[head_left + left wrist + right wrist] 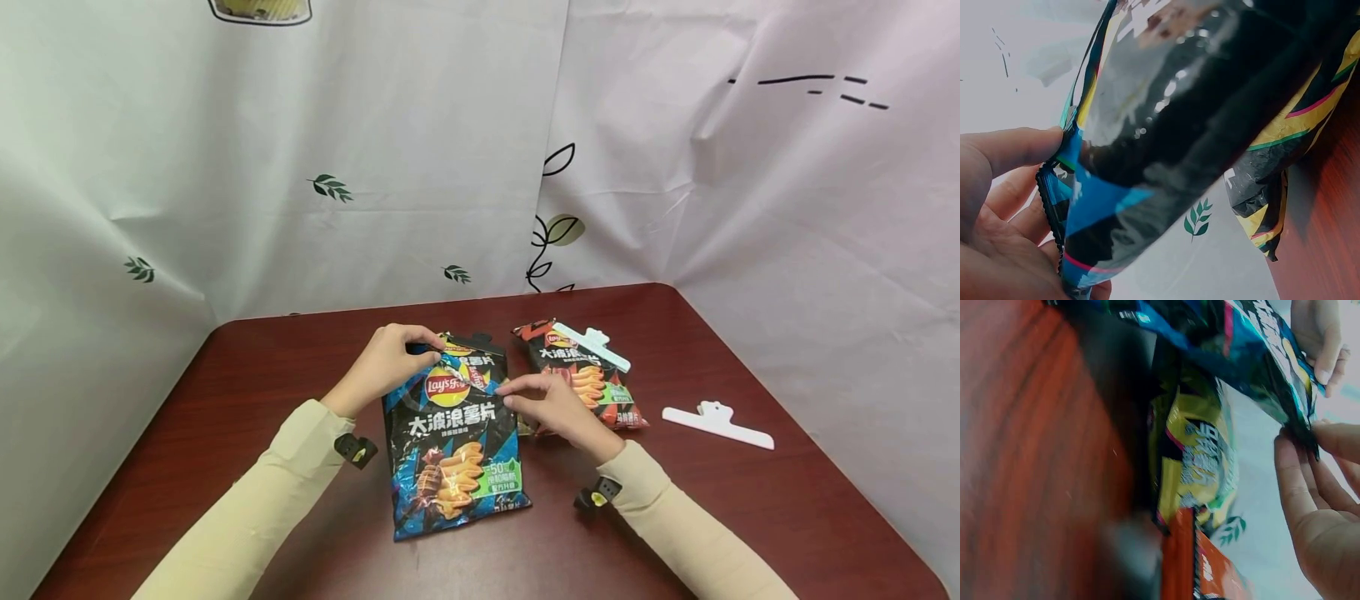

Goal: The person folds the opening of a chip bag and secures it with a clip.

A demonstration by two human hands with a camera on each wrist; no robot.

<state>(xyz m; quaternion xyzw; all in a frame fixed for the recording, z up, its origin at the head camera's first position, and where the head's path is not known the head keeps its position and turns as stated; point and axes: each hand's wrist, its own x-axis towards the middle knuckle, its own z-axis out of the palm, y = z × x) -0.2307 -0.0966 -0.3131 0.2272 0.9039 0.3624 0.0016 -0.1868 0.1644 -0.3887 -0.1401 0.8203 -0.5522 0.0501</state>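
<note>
A blue and black potato chip bag (450, 450) is held up by its top edge over the table. My left hand (390, 362) pinches that edge near its left end, thumb and fingers on either side of the foil in the left wrist view. At the right end of the edge, my right hand (555, 408) pinches the corner between thumb and fingertips. The top edge sags and creases between the hands. Behind it, mostly hidden, is a yellow and black chip bag (1197, 444) with a black bag clip (480, 342) along its top.
A red chip bag (626, 412) lies at the back right with a white bag clip (592, 344) across its top. Another white clip (718, 422) lies loose on the dark red table (270, 433) farther right. White printed cloth (420, 167) hangs around the table.
</note>
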